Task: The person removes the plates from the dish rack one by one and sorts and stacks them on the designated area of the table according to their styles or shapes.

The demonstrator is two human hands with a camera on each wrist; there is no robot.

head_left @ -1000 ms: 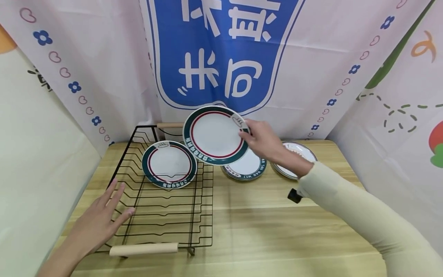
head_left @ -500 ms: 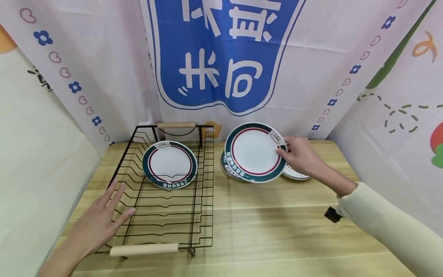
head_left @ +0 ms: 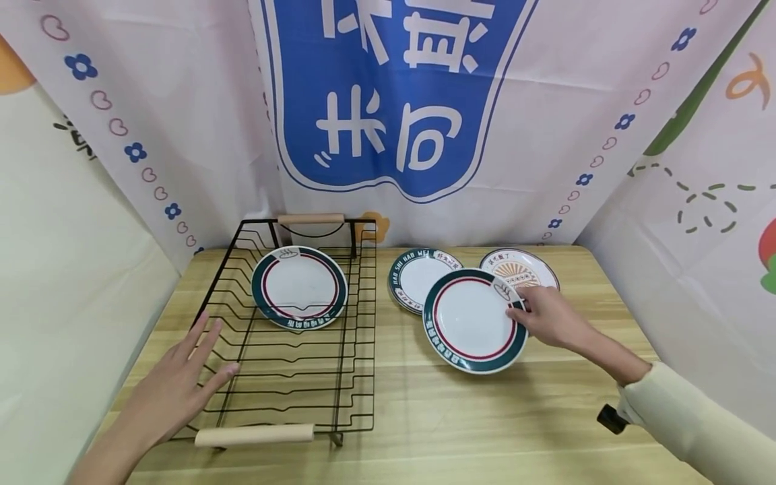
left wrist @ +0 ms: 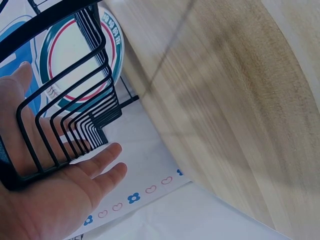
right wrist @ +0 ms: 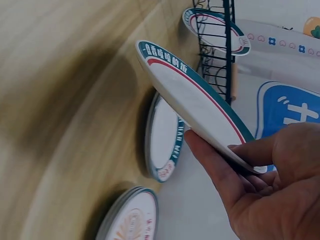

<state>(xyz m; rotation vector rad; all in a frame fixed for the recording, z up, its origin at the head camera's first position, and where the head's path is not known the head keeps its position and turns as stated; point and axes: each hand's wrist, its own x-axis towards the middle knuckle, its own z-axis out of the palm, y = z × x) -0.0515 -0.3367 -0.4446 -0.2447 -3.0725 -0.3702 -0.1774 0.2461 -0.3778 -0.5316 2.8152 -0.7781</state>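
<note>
My right hand (head_left: 554, 316) pinches the rim of a white plate (head_left: 475, 322) with a green border and a red ring. The thumb lies on its upper face and the fingers go beneath. In the right wrist view the held plate (right wrist: 200, 105) is tilted above the table. My left hand (head_left: 166, 387) rests with spread fingers against the left side of a black wire dish rack (head_left: 281, 409). A matching plate (head_left: 300, 289) leans in the rack's slots toward the back. The left wrist view shows the left palm (left wrist: 55, 200) by the rack's wires, holding nothing.
Behind the held plate lies a stack of green-rimmed plates (head_left: 418, 276). To its right is a stack of plates with an orange sunburst print (head_left: 515, 266). A wooden table (head_left: 461, 431) carries everything. A white cloth with a blue sign (head_left: 388, 135) hangs behind.
My right hand has carried the held plate from beside the rack to the right, then lower and nearer to me. Both stacks show more now. The left hand has stayed in place.
</note>
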